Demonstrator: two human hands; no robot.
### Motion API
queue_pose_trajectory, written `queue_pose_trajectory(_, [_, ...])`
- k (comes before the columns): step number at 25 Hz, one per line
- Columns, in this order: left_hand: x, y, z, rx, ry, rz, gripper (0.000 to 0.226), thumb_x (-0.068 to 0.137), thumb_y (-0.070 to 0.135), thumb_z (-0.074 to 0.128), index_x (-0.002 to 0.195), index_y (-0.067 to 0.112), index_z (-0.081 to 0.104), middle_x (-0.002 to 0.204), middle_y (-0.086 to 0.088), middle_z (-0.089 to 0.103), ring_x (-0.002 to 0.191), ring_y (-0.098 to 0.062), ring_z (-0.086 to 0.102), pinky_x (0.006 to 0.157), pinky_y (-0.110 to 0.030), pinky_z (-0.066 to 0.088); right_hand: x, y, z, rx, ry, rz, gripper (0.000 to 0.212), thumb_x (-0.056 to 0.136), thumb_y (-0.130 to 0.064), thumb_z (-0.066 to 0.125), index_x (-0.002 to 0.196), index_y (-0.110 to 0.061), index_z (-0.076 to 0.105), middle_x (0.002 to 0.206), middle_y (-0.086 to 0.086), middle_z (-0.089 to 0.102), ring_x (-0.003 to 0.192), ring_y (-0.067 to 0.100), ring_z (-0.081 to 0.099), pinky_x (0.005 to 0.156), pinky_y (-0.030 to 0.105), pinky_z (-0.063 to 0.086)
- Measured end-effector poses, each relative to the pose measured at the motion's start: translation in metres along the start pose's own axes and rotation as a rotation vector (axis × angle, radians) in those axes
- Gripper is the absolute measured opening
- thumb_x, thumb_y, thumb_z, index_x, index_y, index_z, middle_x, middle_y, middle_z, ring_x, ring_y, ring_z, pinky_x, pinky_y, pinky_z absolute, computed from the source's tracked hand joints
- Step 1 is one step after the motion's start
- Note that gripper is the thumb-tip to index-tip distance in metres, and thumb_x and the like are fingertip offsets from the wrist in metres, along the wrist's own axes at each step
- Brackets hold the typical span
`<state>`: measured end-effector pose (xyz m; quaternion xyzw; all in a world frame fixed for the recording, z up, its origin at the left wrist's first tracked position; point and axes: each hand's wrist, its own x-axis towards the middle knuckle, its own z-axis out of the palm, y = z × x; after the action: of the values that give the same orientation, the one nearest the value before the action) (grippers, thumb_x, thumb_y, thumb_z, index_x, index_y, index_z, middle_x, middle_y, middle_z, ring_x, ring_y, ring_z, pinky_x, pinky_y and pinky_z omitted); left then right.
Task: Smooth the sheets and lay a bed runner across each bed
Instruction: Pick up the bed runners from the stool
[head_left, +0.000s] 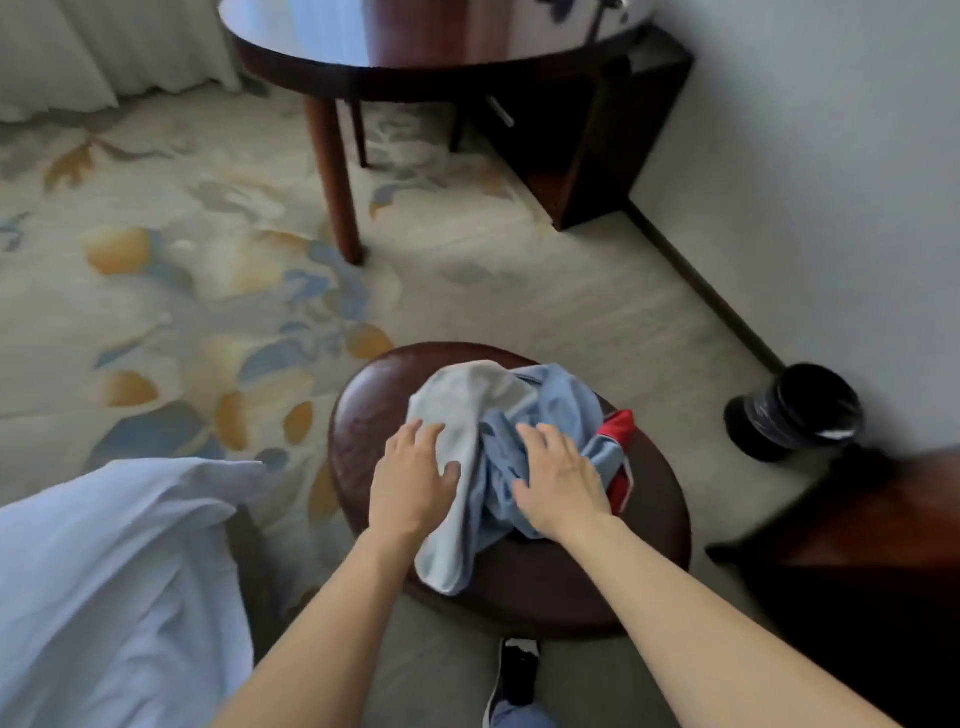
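A crumpled heap of cloth lies on a round dark brown stool (379, 415) in front of me: a pale grey piece (465, 400), a light blue piece (563, 400) and a red-and-white piece (621, 457) at its right side. My left hand (410, 480) rests flat on the grey cloth with fingers spread. My right hand (561, 480) presses on the blue cloth, fingers slightly curled into its folds. A corner of a bed with a white sheet (104, 571) fills the lower left.
A round dark wooden table (415, 57) stands beyond the stool, with a dark cabinet (587, 156) against the right wall. A black waste bin (795, 410) sits by the wall. A dark wooden piece of furniture (872, 545) is at the lower right. Patterned carpet (208, 291) covers the floor.
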<state>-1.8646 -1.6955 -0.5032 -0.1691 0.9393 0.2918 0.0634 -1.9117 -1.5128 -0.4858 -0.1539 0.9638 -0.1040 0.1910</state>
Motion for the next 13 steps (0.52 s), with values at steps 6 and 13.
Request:
queue_pose_trajectory(6, [0.044, 0.026, 0.084, 0.078, -0.116, -0.16, 0.076, 0.089, 0.049, 0.06, 0.152, 0.022, 0.028, 0.16, -0.012, 0.02, 0.148, -0.033, 0.012, 0.114, -0.053, 0.028, 0.032, 0.119, 0.022, 0.054, -0.034, 0.16, 0.069, 0.094, -0.04, 0.057, 0.152, -0.027, 0.023, 0.156, 0.004, 0.026, 0.142, 0.027, 0.029, 0.104, 0.046, 0.042])
queue_pose_trajectory(13, [0.118, -0.041, 0.149, -0.059, -0.081, -0.475, 0.108, 0.068, 0.088, 0.051, 0.155, 0.04, 0.007, 0.165, -0.01, 0.002, 0.151, -0.033, -0.004, 0.117, -0.063, 0.015, 0.095, 0.192, 0.107, 0.43, 0.018, 0.521, 0.092, 0.084, -0.065, 0.059, 0.156, -0.037, 0.01, 0.164, 0.006, 0.008, 0.148, 0.033, 0.017, 0.112, 0.051, 0.035])
